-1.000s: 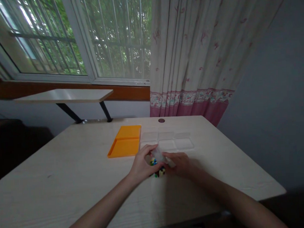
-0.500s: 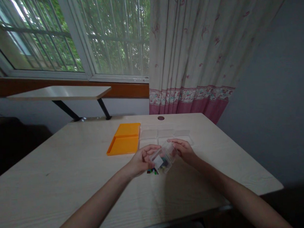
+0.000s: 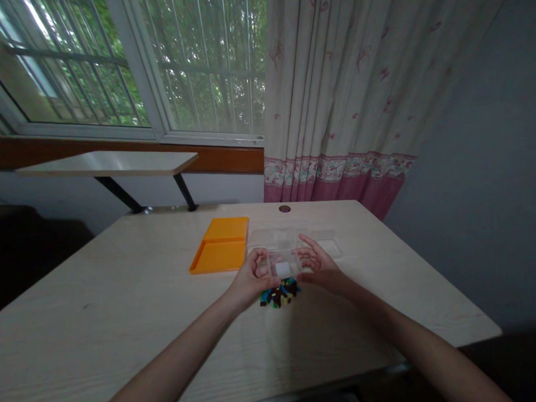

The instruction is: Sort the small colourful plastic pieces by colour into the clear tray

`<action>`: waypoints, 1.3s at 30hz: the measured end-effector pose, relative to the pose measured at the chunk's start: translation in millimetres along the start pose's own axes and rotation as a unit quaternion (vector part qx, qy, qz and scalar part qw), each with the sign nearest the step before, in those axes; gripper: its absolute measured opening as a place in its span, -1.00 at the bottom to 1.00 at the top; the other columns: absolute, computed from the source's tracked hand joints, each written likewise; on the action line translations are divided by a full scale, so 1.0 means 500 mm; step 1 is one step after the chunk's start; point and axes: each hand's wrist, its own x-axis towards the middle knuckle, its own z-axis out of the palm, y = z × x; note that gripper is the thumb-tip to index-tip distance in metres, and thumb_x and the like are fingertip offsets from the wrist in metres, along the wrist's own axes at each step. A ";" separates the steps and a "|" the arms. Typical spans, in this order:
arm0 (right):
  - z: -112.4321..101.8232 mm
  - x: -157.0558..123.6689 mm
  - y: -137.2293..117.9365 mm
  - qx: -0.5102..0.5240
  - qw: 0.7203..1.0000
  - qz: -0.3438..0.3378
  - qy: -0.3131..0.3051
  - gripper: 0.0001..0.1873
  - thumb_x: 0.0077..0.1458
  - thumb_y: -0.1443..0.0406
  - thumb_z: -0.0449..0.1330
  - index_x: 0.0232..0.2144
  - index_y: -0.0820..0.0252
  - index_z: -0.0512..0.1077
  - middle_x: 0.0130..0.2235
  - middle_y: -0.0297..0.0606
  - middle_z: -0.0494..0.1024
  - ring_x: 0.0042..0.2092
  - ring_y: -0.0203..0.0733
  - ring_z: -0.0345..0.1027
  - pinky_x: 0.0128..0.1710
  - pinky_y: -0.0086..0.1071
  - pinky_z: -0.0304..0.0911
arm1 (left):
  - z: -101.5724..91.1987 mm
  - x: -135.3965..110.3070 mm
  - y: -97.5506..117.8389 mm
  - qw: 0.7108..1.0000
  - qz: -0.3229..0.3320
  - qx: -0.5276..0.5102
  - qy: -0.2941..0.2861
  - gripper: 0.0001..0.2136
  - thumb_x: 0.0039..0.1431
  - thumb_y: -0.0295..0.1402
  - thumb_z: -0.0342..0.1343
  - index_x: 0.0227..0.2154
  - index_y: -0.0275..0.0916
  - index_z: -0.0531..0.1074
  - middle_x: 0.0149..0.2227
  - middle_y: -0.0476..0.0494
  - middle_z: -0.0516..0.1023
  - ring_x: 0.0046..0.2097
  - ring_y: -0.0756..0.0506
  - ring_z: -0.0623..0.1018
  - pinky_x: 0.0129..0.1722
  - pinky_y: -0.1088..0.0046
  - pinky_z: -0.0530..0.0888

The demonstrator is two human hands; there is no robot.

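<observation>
My left hand [image 3: 252, 276] and my right hand [image 3: 317, 262] hold a small clear plastic box [image 3: 284, 264] between them, a little above the table. The left hand's fingers curl round the box's left end. Fingertips of the right hand press on its right end, with the other fingers spread. Directly below the box lies a small heap of coloured pieces [image 3: 280, 294], green, blue, yellow and dark. The box looks empty apart from a white label on its side.
An orange open case [image 3: 221, 246] lies flat on the pale wooden table [image 3: 123, 323], left of a clear compartment tray [image 3: 322, 246]. A cable hole [image 3: 284, 208] sits near the far edge. Behind are a window, a shelf [image 3: 108, 164] and a curtain.
The clear box has been raised and turned between my hands, and the coloured pieces that were inside it now lie in a heap on the table beneath.
</observation>
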 end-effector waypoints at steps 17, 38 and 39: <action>-0.407 -0.060 -0.068 -0.178 0.968 0.115 0.133 -0.11 -0.28 0.08 0.34 0.10 0.03 0.07 -0.02 -0.08 0.34 -0.03 -0.04 0.30 -0.09 -0.21 0.32 | -0.027 -0.007 0.075 0.878 0.000 0.465 -0.108 -0.85 0.01 -0.32 0.05 -0.39 -0.30 0.39 -0.48 -0.03 0.41 -0.46 0.03 0.37 -0.49 0.57 0.27; -0.435 -0.087 0.043 -0.228 0.954 0.193 0.011 -0.06 -0.21 0.13 0.28 0.17 0.18 -0.05 0.17 0.05 0.15 0.18 0.01 0.03 0.08 -0.11 0.11 | -0.067 -0.040 0.069 0.667 0.085 0.721 -0.167 -0.83 0.18 -0.41 -0.15 -0.40 -0.25 0.34 -0.39 -0.10 0.41 -0.34 -0.03 0.42 -0.35 0.52 0.31; -0.434 -0.087 0.043 -0.228 0.954 0.194 0.008 -0.06 -0.20 0.13 0.27 0.17 0.18 -0.07 0.15 0.05 0.17 0.18 0.01 0.03 0.08 -0.11 0.11 | -0.068 -0.039 0.068 0.662 0.088 0.725 -0.170 -0.83 0.18 -0.41 -0.16 -0.39 -0.25 0.34 -0.39 -0.10 0.40 -0.34 -0.04 0.42 -0.35 0.52 0.31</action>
